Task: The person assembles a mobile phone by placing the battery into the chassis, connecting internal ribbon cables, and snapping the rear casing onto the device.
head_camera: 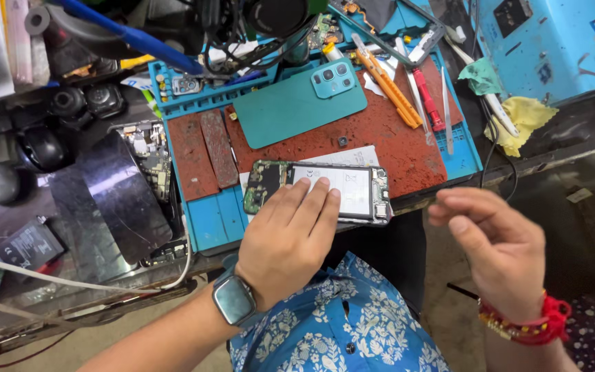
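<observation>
Opened phone [332,189] lying near front edge of mat [208,220], long axis left to right, back cover [297,103] beyond. Left hand [290,234] pressing flat on phone, fingers [311,200] spread, gripping nothing. Right hand [497,248] right of phone, off it, loosely curled, empty, blurred.
</observation>
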